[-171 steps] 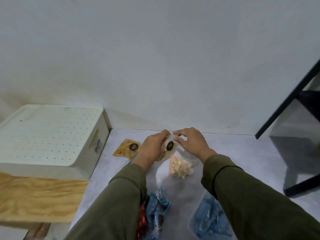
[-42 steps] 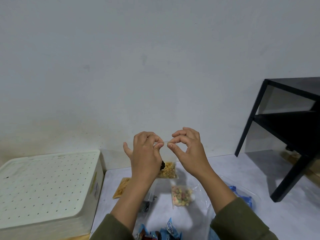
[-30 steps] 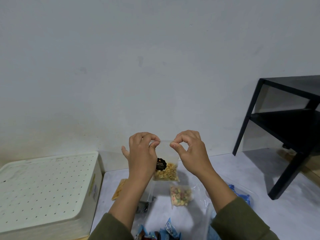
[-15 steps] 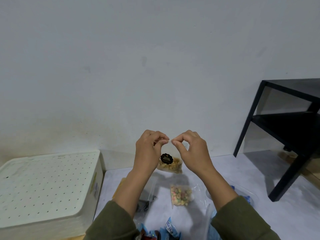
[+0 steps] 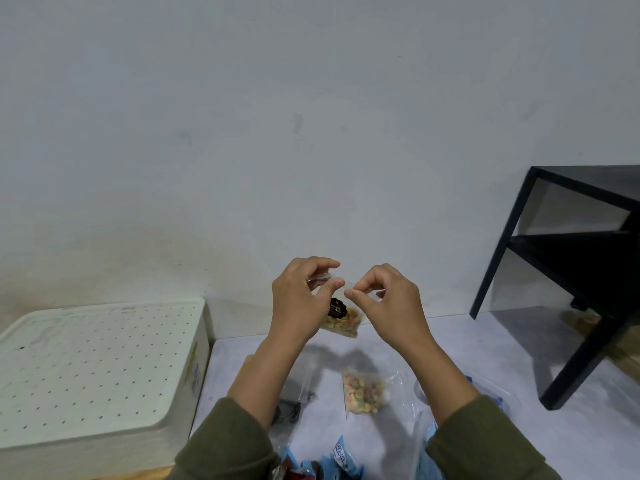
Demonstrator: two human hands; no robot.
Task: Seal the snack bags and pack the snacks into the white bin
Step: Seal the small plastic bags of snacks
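Two large things frame the scene: the white bin (image 5: 97,368), perforated face up at the left edge of the pale worktop (image 5: 502,358), and a black shelf frame (image 5: 568,278) on the right. Between them, both hands are raised above the worktop with a small clear snack bag (image 5: 343,322) of tan pieces hanging from them. The left hand (image 5: 299,303) pinches the bag's top edge between thumb and forefinger, other fingers curled; the right hand (image 5: 388,303) pinches the same edge just beside it, so the two grips nearly meet. The bag's mouth runs left to right between the fingertips, its body dangling below with a dark round label (image 5: 337,307) facing the camera. I judge the sealing strip is being pressed shut along that horizontal line; whether it is fully closed I cannot tell. The bin lies down and left, nearer the left hand. A second bag of pastel pieces (image 5: 364,393) lies flat on the worktop below, with blue wrappers (image 5: 341,462) at the near edge.
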